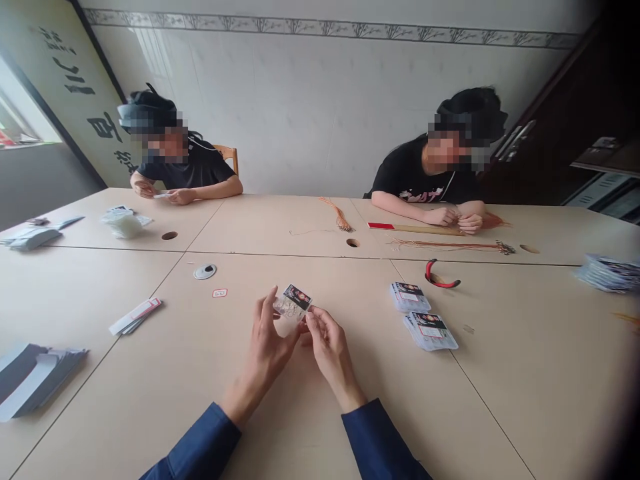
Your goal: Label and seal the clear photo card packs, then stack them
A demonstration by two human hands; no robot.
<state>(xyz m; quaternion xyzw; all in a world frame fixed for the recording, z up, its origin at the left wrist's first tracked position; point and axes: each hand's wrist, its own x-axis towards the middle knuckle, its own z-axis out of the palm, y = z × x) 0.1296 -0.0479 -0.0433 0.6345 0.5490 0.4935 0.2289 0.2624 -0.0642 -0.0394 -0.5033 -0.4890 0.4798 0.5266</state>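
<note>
A small clear plastic packet with a dark printed header card (293, 301) is held above the beige table (210, 373) between both my hands. My left hand (267, 345) pinches its left side with thumb and fingertips, the other fingers raised. The packet's right lower edge is gripped by my right hand (326, 347), fingers curled. Both my sleeves are dark blue. Two stacks of similar packets (423, 317) lie just right of my hands.
Two people in black shirts sit across the table, each with hands on small items. Orange cords (341, 215), a red-tipped ruler (415, 229) and a red-handled tool (439, 277) lie near the right person. Card stacks (35, 377) sit at left, more packets (610, 272) at far right.
</note>
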